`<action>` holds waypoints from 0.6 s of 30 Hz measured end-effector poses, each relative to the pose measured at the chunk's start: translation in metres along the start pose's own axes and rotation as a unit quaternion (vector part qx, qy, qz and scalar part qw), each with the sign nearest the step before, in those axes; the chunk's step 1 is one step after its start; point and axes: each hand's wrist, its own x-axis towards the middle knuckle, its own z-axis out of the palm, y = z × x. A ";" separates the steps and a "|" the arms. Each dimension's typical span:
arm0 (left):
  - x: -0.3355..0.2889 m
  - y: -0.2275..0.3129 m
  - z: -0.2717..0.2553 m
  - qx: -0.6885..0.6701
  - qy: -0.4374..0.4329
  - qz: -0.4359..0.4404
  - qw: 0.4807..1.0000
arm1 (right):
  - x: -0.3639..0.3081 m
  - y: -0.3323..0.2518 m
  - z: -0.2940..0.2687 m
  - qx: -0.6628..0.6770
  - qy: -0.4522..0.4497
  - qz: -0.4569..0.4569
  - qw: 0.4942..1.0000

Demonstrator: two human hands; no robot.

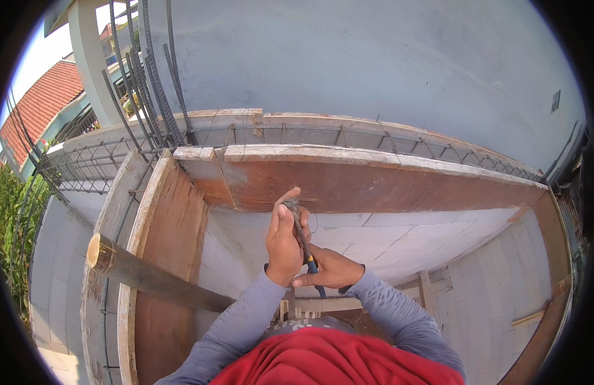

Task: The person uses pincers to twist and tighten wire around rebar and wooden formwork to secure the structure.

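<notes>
A slim tool with a dark shaft and a blue and yellow handle [312, 264] slants between my hands in front of my chest. Its greyish upper end lies against the thumb and fingers of my left hand [284, 247], which is cupped round it; what kind of head it has is hard to make out. My right hand [334, 268] is closed on the lower handle, with the thumb laid across it. Beside the left fingers a thin wire-like loop shows faintly. Past my hands runs a reddish-brown formwork board [348, 183] with a pale top edge.
Upright steel bars [146, 96] rise at the far left corner. A rebar cage [367, 142] lies behind the board. At left, a round wooden pole [162, 279] leans across another formwork board [172, 237]. Pale block walls [399, 231] stand below; a grey wall [374, 58] rises behind.
</notes>
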 end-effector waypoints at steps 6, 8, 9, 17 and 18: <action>0.002 -0.003 0.023 0.158 -0.006 0.089 0.983 | -0.047 0.021 0.016 0.225 0.121 -0.017 0.967; 0.014 0.016 0.026 0.088 -0.011 0.107 0.990 | -0.067 0.034 0.008 0.206 0.184 -0.003 0.961; 0.020 0.026 0.027 0.018 -0.024 0.092 0.995 | -0.082 0.034 0.001 0.229 0.214 0.027 0.949; 0.139 0.059 0.031 0.567 -0.064 0.319 0.757 | -0.121 0.004 -0.197 -0.074 0.398 0.160 0.900; 0.161 0.038 0.027 0.604 -0.067 0.382 0.696 | -0.119 0.008 -0.228 -0.138 0.399 0.190 0.886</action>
